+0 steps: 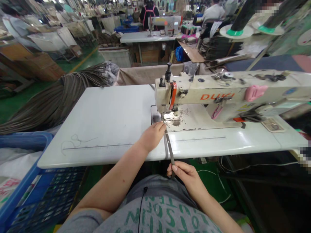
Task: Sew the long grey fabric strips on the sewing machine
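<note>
White table (116,110), machine (184,94) over its right half. Left hand (153,135) beside the needle area, fingers pressed together at the strap (170,148); cannot tell whether they grip. Right hand (184,174) off the near edge, thumb and forefinger pinching strap's lower end. Strap narrow, grey, slanting between hands across table edge. Loose thread (87,141), table's left.

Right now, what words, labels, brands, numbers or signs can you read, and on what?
"DU", orange, on the machine; the rest partly covered.
Shirt: green letters, too skewed for a sure word.
Too small or blurred: ruler marks, blue badge, yellow label, red print at left.
</note>
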`<state>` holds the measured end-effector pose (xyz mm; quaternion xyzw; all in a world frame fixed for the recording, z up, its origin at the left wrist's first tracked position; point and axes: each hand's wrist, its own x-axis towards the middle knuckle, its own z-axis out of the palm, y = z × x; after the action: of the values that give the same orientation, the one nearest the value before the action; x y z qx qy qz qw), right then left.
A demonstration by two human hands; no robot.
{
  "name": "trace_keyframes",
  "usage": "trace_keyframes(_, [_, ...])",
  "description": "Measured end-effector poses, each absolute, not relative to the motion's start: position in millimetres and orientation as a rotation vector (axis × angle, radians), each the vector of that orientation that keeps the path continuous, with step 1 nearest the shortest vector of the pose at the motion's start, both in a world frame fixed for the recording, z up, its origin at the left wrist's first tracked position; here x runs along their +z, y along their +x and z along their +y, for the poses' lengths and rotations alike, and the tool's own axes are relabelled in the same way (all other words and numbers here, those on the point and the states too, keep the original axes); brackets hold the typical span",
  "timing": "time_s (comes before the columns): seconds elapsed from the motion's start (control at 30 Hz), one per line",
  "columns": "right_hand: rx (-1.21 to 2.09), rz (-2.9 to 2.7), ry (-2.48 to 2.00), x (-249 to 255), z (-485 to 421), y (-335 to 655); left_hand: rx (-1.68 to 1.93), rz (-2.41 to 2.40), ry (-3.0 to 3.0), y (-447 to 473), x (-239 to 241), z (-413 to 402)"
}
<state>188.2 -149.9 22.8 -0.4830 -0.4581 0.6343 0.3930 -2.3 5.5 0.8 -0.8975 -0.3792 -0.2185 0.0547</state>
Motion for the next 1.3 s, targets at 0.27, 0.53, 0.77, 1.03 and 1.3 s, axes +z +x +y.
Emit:
trace_keyframes(0.27, [1.609,-1.162,-1.241,23,-150,188,-0.651,-1.156,-2.722,-3,-2,4])
trace_keyframes(0.53, [1.609,-1.183,-1.233,18,-150,189,-0.713,-1.218,-2.721,1,-4,6])
trace_keyframes(0.77, [1.620,-1.172,-1.200,15,-149,190,-0.708,-1.238,-2.727,3,-3,9])
trace_keyframes(1.03, [1.727,-0.995,-1.130,8,-153,185,-0.692,-1.044,-2.669,-8,-23,8])
trace_keyframes(1.3, [1.644,-1.015,-1.067,5,-152,180,-0.599,-0.777,-2.596,-16,-27,13])
